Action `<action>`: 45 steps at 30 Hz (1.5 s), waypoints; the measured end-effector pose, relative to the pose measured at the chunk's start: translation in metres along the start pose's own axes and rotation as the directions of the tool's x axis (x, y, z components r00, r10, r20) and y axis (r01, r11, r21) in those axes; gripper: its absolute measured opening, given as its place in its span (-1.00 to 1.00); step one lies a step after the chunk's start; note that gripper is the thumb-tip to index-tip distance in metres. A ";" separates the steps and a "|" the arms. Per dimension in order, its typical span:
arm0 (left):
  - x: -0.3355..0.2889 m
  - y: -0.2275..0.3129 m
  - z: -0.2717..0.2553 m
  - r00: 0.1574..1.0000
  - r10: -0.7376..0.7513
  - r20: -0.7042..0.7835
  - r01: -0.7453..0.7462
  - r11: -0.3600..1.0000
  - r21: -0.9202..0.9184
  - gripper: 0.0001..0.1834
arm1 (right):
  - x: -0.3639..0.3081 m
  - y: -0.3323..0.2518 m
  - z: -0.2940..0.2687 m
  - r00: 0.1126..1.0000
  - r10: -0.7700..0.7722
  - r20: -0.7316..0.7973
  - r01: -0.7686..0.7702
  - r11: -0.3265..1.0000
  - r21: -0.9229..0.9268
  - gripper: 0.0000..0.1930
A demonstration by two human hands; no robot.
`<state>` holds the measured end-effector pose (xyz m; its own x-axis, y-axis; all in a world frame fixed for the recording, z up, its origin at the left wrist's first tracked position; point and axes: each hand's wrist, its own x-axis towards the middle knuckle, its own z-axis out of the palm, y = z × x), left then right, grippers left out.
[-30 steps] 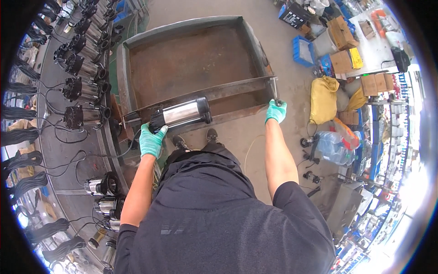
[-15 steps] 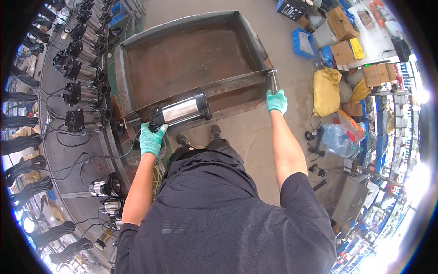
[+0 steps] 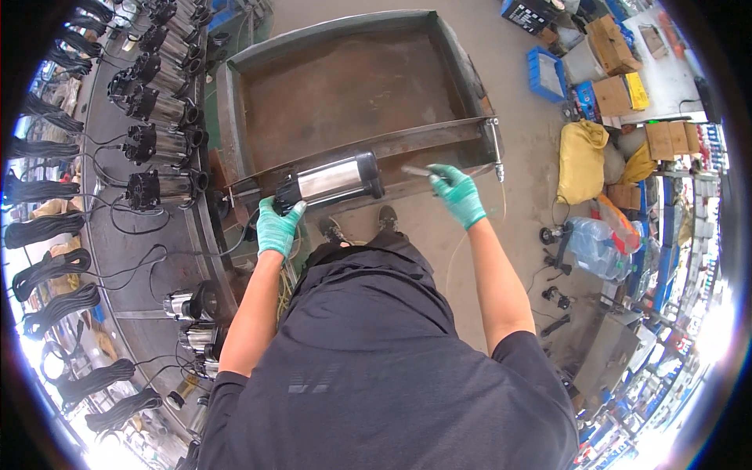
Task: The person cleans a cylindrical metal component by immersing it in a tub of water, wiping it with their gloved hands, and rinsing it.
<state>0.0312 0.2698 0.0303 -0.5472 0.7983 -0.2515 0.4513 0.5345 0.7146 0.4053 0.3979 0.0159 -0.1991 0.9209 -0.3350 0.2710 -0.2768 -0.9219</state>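
Observation:
A submersible pump (image 3: 329, 179) with a bright steel barrel and black ends lies sideways over the near edge of the rusty metal tank (image 3: 345, 149). My left hand (image 3: 277, 227), in a green glove, is closed around the pump's black left end, where its cable comes out. My right hand (image 3: 458, 194), also gloved in green, is just right of the pump, apart from it. Its fingers are closed on a slim greyish piece (image 3: 417, 170), blurred, that points toward the pump. A silver cylinder (image 3: 497, 149) with a thin hose stands upright at the tank's right corner.
Along the left, a dark metal bench (image 3: 141, 270) carries several similar pumps (image 3: 160, 145) and bundled black cables (image 3: 55, 266). To the right are a blue crate (image 3: 547, 74), a yellow sack (image 3: 581, 160), clear plastic bottles (image 3: 594, 247) and cardboard boxes (image 3: 611, 43).
My right hand has left the silver cylinder at the tank's corner and moved left toward the pump. The left hand keeps its hold on the pump. The whole view has shifted slightly.

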 end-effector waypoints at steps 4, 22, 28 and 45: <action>0.001 -0.008 0.006 1.000 -0.022 -0.012 0.022 1.000 -0.009 -0.22 | 0.008 -0.002 0.030 0.967 -0.228 0.116 0.246 0.955 -0.169 -0.76; 0.004 -0.005 0.004 0.998 -0.054 0.020 0.053 0.998 0.044 -0.25 | 0.033 -0.034 0.033 0.869 -0.353 0.346 0.487 0.733 -0.474 -0.74; 0.006 -0.006 0.002 0.998 -0.050 0.026 0.047 0.994 0.094 -0.27 | 0.037 -0.041 0.031 0.946 0.092 0.310 -0.044 0.986 -0.158 -0.70; 0.009 -0.006 0.000 0.991 -0.104 0.083 0.096 0.991 0.097 -0.12 | 0.062 -0.023 0.042 0.930 0.250 0.269 -0.106 0.885 -0.454 -0.46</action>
<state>0.0237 0.2737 0.0238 -0.5306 0.7587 -0.3781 0.4627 0.6329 0.6208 0.3469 0.4496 0.0077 -0.3707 0.7139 -0.5941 0.6886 -0.2179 -0.6916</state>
